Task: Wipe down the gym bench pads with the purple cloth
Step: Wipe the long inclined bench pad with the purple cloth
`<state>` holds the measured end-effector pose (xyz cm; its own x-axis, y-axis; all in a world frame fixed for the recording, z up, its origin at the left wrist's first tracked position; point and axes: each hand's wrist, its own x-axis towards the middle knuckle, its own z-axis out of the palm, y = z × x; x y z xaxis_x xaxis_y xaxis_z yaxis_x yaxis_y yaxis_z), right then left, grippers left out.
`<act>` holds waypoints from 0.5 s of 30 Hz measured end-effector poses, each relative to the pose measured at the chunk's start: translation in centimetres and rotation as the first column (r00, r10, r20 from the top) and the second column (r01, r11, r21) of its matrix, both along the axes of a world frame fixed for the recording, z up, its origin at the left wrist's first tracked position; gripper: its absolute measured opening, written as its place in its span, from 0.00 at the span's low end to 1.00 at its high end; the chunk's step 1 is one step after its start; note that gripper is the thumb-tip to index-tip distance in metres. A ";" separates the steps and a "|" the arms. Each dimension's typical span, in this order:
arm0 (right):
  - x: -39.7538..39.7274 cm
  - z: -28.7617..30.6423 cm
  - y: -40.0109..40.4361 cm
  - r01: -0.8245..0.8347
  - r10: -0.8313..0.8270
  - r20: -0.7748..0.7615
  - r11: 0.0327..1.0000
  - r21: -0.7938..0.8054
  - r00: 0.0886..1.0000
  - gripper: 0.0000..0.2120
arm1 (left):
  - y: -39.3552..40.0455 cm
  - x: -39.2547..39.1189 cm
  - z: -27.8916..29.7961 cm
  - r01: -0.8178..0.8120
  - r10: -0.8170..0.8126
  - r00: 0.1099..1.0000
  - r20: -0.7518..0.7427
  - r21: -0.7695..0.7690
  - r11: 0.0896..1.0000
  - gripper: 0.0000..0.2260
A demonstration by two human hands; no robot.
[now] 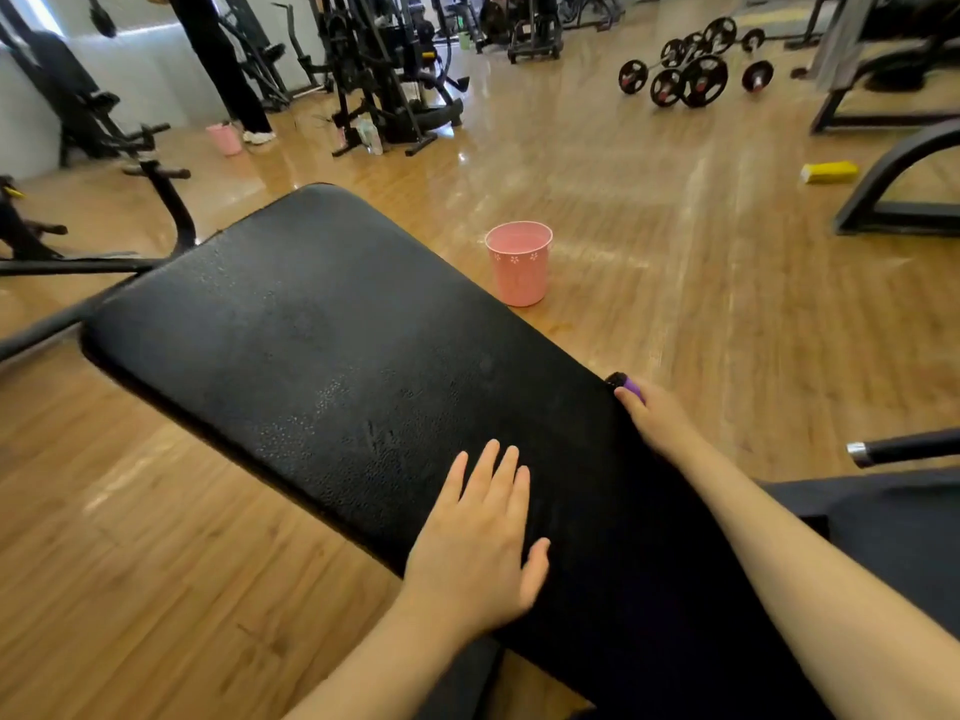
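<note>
The left hand (475,550) lies flat with straight fingers on the near part of the black bench pad (322,330), while the right hand (652,415) at the pad's right edge grips the purple cloth (634,385), mostly hidden under its fingers.

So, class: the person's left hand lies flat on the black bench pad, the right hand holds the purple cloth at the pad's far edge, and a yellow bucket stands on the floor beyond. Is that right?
Not quite. The bucket is pink, not yellow, as the head view shows. The rest holds: left hand flat on the black bench pad, right hand holding the purple cloth at its edge.
</note>
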<state>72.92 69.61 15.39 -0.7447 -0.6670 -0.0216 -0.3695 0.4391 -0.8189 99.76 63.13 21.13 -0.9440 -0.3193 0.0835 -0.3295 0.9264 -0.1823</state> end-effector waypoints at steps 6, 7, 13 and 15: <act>-0.9 -3.8 6.1 0.087 -0.090 0.022 0.989 0.121 0.996 0.11 | 0.1 0.0 -0.5 0.000 -0.001 1.000 -0.007 -0.043 0.999 0.29; -1.1 -4.6 7.9 0.123 -0.128 0.016 0.977 0.176 0.992 0.11 | 0.0 0.0 -0.6 -0.002 0.001 1.000 -0.021 -0.051 0.999 0.29; -1.2 -6.4 11.3 0.254 -0.267 0.021 0.935 0.247 0.963 0.14 | 0.2 -0.1 -0.6 -0.015 0.013 0.999 -0.038 -0.065 0.998 0.29; 0.1 -5.8 8.9 0.294 -0.296 -0.010 0.941 0.167 0.955 0.13 | 0.3 -0.1 -0.5 -0.013 0.009 0.999 -0.049 -0.076 0.997 0.29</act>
